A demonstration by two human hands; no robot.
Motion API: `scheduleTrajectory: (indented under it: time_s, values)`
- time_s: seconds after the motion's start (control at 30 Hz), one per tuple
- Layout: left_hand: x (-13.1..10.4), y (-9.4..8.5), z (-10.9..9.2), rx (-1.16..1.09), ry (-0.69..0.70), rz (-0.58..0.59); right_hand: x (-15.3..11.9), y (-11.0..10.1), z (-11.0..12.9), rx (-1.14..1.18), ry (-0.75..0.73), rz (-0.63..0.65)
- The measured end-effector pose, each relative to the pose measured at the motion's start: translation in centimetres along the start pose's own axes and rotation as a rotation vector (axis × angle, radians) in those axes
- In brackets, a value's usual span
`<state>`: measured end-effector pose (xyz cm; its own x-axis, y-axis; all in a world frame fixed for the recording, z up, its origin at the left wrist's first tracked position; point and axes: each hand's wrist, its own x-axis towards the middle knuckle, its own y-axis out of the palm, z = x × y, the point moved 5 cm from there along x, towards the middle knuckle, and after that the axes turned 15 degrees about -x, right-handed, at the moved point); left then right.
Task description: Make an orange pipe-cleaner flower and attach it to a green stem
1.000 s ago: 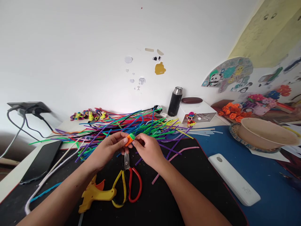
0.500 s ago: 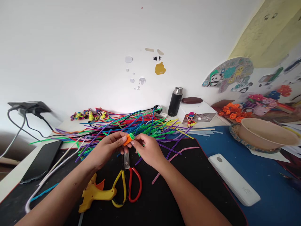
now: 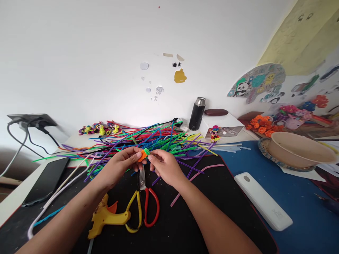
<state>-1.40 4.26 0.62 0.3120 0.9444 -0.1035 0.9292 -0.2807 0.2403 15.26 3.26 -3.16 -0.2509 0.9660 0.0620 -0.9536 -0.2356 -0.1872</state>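
Note:
A small orange pipe-cleaner piece with a green top (image 3: 143, 155) is held up between my hands, over the edge of the pipe-cleaner pile. My left hand (image 3: 122, 165) pinches its orange body between thumb and fingers. From the other side, the closed thumb and forefinger of my right hand (image 3: 164, 167) meet it at the green end. Below my hands lie scissors (image 3: 142, 184) with one yellow and one red handle, their blade tips hidden. A yellow glue gun (image 3: 108, 216) rests by my left forearm. Many coloured pipe cleaners (image 3: 148, 137) spread out behind my hands.
A black phone (image 3: 47, 180) lies left, a white power bank (image 3: 263, 201) right on the blue surface. A black flask (image 3: 197, 114) and white box (image 3: 225, 123) stand against the wall. Pipe-cleaner figures (image 3: 100, 129) sit back left. A beige bowl (image 3: 293, 151) stands right.
The orange-and-green piece has shifted slightly left and down with my left hand. My right fingertips have moved a little along it to the green end.

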Motion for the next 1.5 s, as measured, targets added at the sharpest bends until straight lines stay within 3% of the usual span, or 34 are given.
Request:
scheduleTrajectory:
  time_s: [0.43,0.67,1.1,1.5]
  values:
    - [-0.3,0.4,-0.5,0.12,0.066,0.031,0.1,0.0,-0.3,0.006,0.01,-0.003]
    - [-0.3,0.0,0.1,0.144,0.152,0.129,0.1,0.2,-0.4,0.039,0.033,0.008]
    - [-1.1,0.6,0.0,0.462,0.318,0.171,0.1,0.2,-0.6,0.032,0.023,0.005]
    - [-0.6,0.1,-0.1,0.298,0.266,0.114,0.1,0.3,-0.9,-0.036,0.025,0.008]
